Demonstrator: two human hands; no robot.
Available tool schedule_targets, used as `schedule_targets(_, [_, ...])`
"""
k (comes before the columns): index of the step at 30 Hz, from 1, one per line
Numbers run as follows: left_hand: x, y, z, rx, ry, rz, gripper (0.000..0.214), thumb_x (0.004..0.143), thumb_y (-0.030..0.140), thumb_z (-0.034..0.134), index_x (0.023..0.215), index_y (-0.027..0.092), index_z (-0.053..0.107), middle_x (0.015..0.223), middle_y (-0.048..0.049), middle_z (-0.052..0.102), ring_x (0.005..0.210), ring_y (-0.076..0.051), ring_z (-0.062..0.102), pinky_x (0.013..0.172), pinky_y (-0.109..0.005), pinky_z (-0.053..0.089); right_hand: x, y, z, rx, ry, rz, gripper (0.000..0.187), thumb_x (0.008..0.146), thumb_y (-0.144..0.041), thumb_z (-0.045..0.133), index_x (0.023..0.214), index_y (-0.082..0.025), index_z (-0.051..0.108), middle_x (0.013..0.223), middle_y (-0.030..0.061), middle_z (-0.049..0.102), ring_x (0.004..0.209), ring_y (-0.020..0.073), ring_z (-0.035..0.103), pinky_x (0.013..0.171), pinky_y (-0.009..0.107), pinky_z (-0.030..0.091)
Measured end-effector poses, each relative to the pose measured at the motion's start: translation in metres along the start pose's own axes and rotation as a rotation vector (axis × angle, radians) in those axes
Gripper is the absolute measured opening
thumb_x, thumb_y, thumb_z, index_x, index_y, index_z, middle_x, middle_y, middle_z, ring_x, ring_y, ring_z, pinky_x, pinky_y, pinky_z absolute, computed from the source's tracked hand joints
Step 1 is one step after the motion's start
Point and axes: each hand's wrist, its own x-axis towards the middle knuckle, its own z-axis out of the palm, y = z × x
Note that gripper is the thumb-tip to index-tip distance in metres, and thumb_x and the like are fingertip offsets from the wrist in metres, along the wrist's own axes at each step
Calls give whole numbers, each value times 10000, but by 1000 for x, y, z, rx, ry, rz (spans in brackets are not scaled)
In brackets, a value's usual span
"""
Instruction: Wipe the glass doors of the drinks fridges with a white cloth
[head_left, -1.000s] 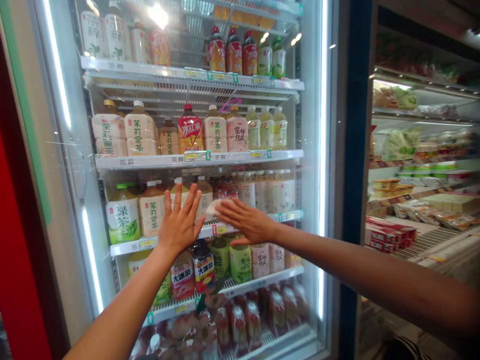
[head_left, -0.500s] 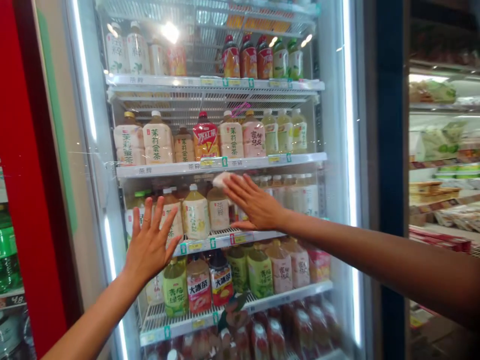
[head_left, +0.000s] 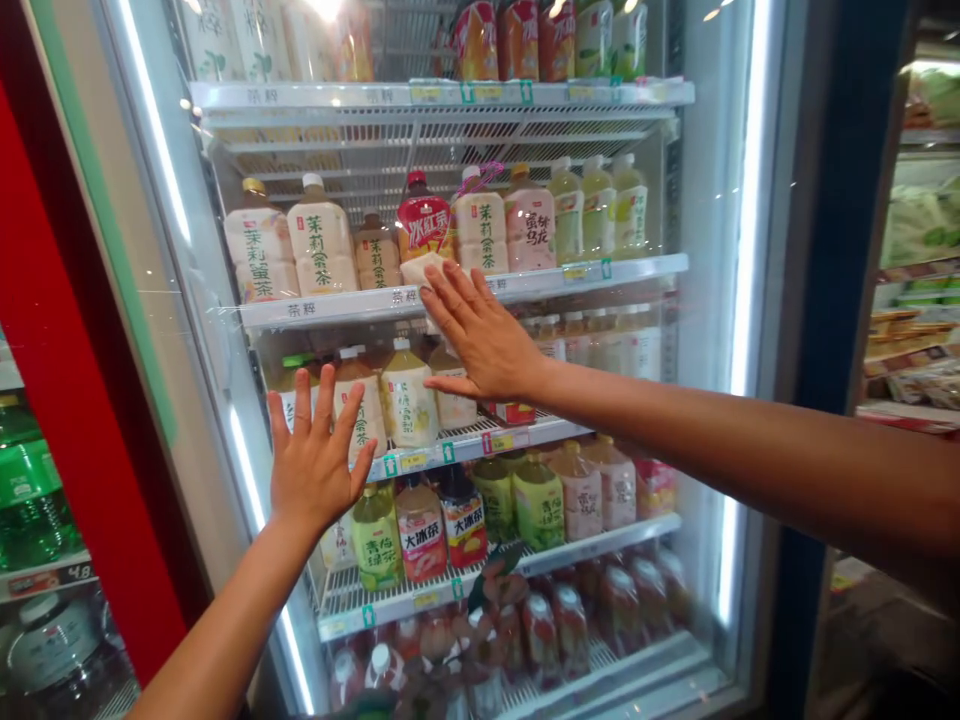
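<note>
1. Right hand (head_left: pixel 484 340): laid out flat, fingers stretched and fairly close together, thumb out to the side. It's got a white cloth (head_left: pixel 424 268) under it, up against the glass door (head_left: pixel 697 400) of a drinks fridge.
2. The cloth pokes out past the fingertips, so from here it's in front of a shelf edge (head_left: pixel 337 302) and the bottom of a red-capped iced tea bottle (head_left: pixel 424 220). Rest of it is hidden by the hand.
3. Left hand (head_left: pixel 319 455): fingers spread wide, nothing in it that I can see, back of the hand facing us. Can't tell if the palm is actually touching the glass.
4. Behind the left fingers there's a green-capped bottle (head_left: pixel 296 366), and a white-capped bottle with a pale label (head_left: pixel 409 395) sits between the two hands.
5. Off to the left: a red panel (head_left: pixel 82 430) and some green soda bottles (head_left: pixel 34 470).
</note>
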Motion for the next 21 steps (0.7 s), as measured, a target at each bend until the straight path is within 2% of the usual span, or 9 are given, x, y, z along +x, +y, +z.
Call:
schedule_targets(2, [0,0,1,-11,-1,4,849,966,412,565,1657,290,87,1747,-46,-37,1617,-314,-61,1305,-656,-7,-22,-25,7,-12,-102,-182,1083,917,-799,404,1661,-92,60,1754,113,84,1622,319,-40,1325,566,59])
schedule_targets(5, [0,0,1,-23,-11,4,862,959,414,573,1656,308,78,1746,-35,-33,1616,-320,-53,1301,-667,1,-67,-65,18,-17,-287,-621,916,949,-714,406,1643,-138,245,1736,9,208,1626,201,72,1339,385,123])
schedule_targets(7, [2,-2,0,-26,-22,3,868,955,421,577,1655,319,75,1745,-25,-38,1614,-319,-55,1300,-668,-1,-83,-68,18,-7,-319,-719,871,963,-668,417,1635,-132,272,1730,-4,225,1621,176,106,1330,344,153])
schedule_targets(9, [4,-4,-2,-28,-34,2,872,952,429,582,1655,323,77,1743,-21,-49,1612,-314,-65,1300,-661,-14,-87,-53,15,5,-260,-538,931,962,-682,430,1650,-104,188,1740,42,180,1626,212,71,1335,420,151])
schedule_targets(12, [0,0,-2,-31,-39,-18,864,949,425,591,1653,332,99,1741,-13,-50,1608,-300,-87,1299,-650,-32,-100,-33,19,25,-97,-44,1077,930,-760,443,1658,-79,34,1741,138,108,1624,321,-7,1313,610,107])
schedule_targets(13, [-5,5,-1,-31,-38,-35,861,950,417,593,1653,330,103,1739,-16,-48,1606,-294,-95,1298,-647,-37,-114,-36,23,42,-62,49,1102,919,-773,455,1658,-78,22,1738,154,109,1621,341,-12,1304,634,109])
schedule_targets(15, [-20,23,3,-35,-44,-76,864,956,397,588,1655,311,86,1736,-41,-26,1606,-280,-83,1295,-644,-43,-155,-58,37,94,-43,38,1106,902,-779,483,1657,-72,93,1730,160,161,1622,338,15,1310,596,152])
schedule_targets(18, [-53,65,13,-72,-75,-151,887,965,356,570,1655,248,24,1723,-112,14,1607,-285,-45,1280,-676,-32,-219,-106,59,137,-76,-182,884,929,-710,498,1601,-151,365,1708,38,294,1625,209,96,1310,405,252])
schedule_targets(21, [-84,109,25,-109,-110,-219,898,962,323,568,1652,207,4,1713,-144,-12,1598,-312,-76,1260,-728,-8,-246,-129,73,125,-66,-115,792,945,-667,519,1566,-183,437,1679,25,362,1616,199,148,1309,416,252])
